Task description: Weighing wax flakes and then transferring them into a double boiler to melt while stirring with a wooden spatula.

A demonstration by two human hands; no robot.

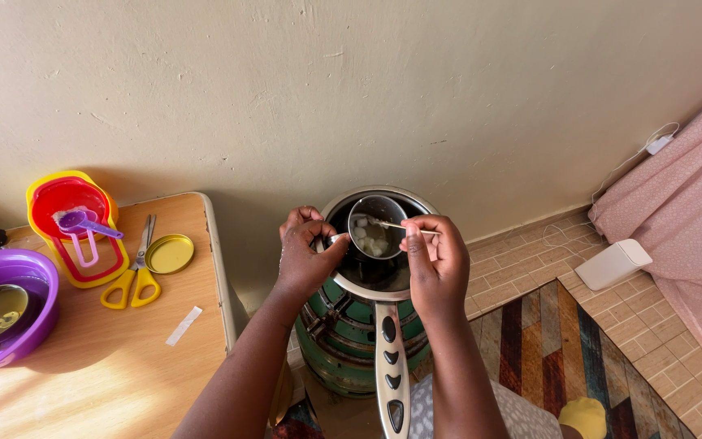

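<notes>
My left hand (306, 252) grips the short handle of a small metal cup (375, 228) holding several white chunks, keeping it over a dark pan (343, 280). The pan sits on a green stove (343, 333), and its long silver handle (390, 366) points toward me. My right hand (436, 264) pinches a thin wooden stick (400, 227) whose tip reaches into the cup among the chunks.
To the left stands a wooden table (115, 358) with a purple bowl (22, 313) of yellowish liquid, stacked red and yellow measuring cups (71, 211), a purple scoop (83, 221), yellow-handled scissors (133, 280), a gold lid (169, 254) and a white strip (183, 325). A pink cloth (692, 219), white box (615, 262) and striped rug (578, 349) lie right.
</notes>
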